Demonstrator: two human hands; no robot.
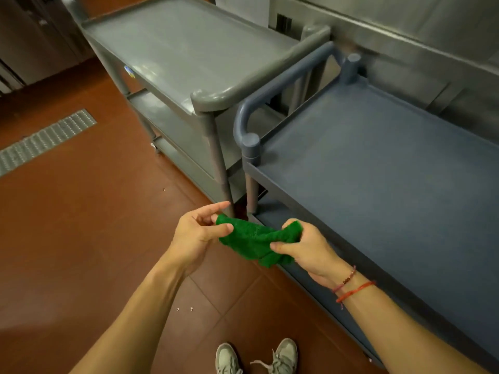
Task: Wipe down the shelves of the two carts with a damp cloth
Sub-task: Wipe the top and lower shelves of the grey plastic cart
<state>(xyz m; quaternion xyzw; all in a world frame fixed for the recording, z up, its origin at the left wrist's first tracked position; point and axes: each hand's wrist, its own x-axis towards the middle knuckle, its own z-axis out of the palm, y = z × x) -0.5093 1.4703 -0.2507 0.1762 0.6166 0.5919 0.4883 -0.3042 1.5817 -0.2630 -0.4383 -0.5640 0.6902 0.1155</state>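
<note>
The green cloth [253, 242] hangs bunched between both hands, off any shelf, in front of the near corner post of the blue cart [378, 184]. The left hand [198, 236] pinches one end, thumb against fingers [216, 207]; the right hand [305, 248] is clenched round the other. Wrung here, it may drip and slick the red tiled floor [81, 225]. The grey cart [189, 49] stands beyond, steel panels [405, 22] behind, a drain grate [46, 139] leftward.
</note>
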